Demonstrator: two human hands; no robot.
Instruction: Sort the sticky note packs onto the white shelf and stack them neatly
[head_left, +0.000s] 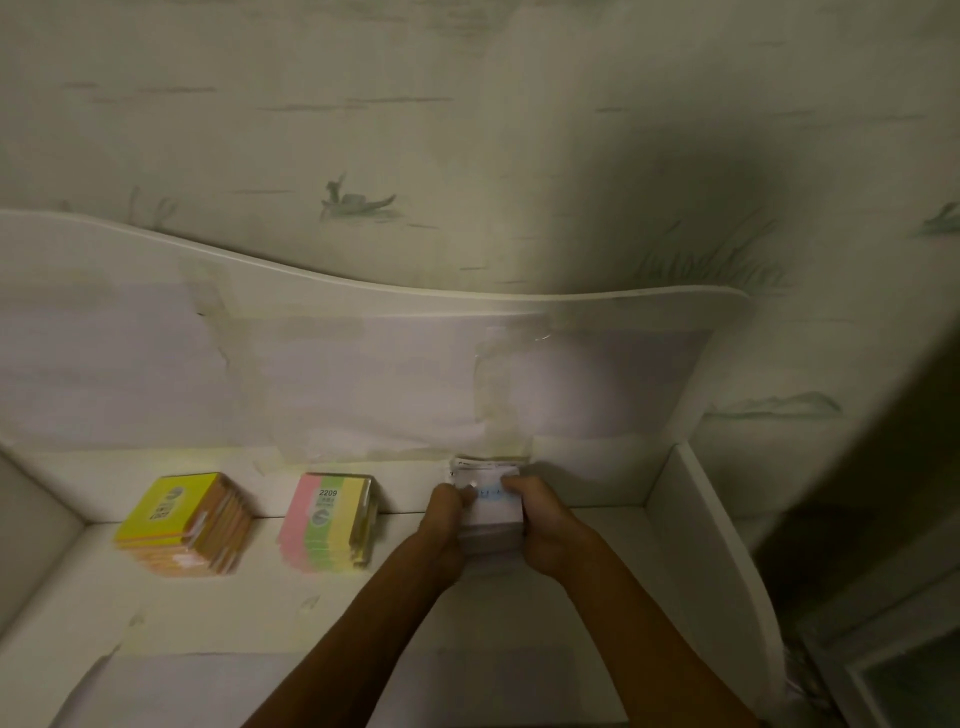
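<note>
On the white shelf, R of centre, fingers of both hands curl round a stack of white sticky note packs. Left hand grips the stack's L side, thumb over the top edge w/ a pale nail showing; right hand grips the R side, thumb on top too. Fingers look pressed together, not spread; fingertips on the stack's far side are hidden. Top pack has a pale blue band and small print, too blurred to read. Stack sits on the shelf floor, near the back panel, approx. midway btwn the middle stack and the shelf's R side wall.

Both forearms run down to the bottom edge of frame, bare.

L of the hands, apart from them: a pink/green/yellow pack stack marked "2209", wrapped in clear film. Further L, well apart from the hands, a yellow-topped stack w/ orange sides, turned slightly askew. All three stacks line up along the back.

Back panel has tape patches and pale paper stuck on. Wallpaper behind shows a faint boat and reeds.
</note>
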